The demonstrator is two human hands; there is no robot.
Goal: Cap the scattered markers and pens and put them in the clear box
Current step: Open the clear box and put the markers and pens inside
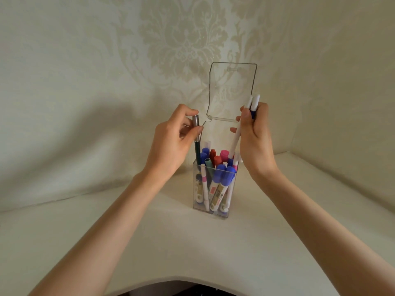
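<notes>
Pens (235,137) — gripped by both hands — enter the clear box (213,193).

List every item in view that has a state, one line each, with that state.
clear box: upright on the table, nearly full of capped markers
lid: hinged open, standing upright
dark pen: held by left hand, tip down inside the box
white pens: two, gripped by right hand, one angled into the box
left hand: shut on dark pen
right hand: shut on white pens
</notes>
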